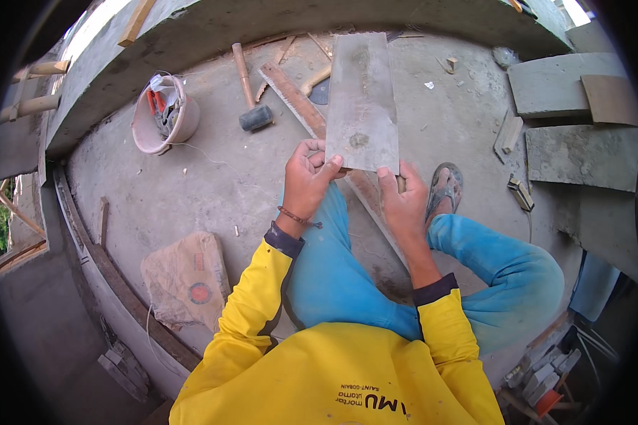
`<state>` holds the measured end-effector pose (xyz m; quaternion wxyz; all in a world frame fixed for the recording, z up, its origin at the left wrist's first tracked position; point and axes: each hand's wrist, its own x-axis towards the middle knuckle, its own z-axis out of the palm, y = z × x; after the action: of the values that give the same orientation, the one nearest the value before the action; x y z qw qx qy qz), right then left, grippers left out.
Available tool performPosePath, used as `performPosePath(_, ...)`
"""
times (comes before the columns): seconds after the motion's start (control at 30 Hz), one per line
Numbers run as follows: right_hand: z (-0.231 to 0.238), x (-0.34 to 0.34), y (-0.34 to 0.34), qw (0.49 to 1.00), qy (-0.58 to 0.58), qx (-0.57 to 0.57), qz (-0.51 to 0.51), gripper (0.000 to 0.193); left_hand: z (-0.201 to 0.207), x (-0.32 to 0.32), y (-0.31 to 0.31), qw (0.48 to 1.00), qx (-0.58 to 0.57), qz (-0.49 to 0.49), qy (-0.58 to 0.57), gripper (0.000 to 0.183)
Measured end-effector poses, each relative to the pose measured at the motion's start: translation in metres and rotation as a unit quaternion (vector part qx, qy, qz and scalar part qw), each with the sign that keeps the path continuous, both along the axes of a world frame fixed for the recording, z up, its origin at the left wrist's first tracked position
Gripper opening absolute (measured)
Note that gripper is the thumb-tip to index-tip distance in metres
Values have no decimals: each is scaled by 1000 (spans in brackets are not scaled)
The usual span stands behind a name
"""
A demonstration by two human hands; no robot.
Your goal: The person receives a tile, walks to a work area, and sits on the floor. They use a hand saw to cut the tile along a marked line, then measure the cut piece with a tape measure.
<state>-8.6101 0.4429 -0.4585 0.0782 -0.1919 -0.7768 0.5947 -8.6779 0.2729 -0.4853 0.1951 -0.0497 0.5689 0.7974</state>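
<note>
A flat, grey rectangular board point(365, 92) with darker stains points away from me above the floor. My left hand point(307, 177) is closed on its near left corner, thumb on top. My right hand point(405, 202) grips the near right corner, thumb pressed on the edge. A small brown piece shows by the right fingers; I cannot make out what it is. Under the board and my hands runs a long reddish-brown wooden plank point(294, 98) lying slantwise. Just beyond the plank, a curved wooden handle point(317, 79) is partly hidden by the board.
A rubber mallet point(255, 118) lies left of the plank. Farther left stands a pinkish bucket point(185, 127) of tools, with orange handles showing. A brown paper sack point(184, 280) rests near my left arm. Grey slabs point(578, 156) lean at the right, beside wood offcuts point(509, 134).
</note>
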Motion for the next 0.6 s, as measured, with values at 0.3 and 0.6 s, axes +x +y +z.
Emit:
performPosePath(0.3, -6, 7, 27, 994, 1, 97, 58, 38, -12, -66, -1, 997, -76, 12, 17, 32)
performPosePath(0.6, -19, 11, 31, 997, -48, 56, 21, 48, -36, -72, -18, 943, -298, -80, 127, 40)
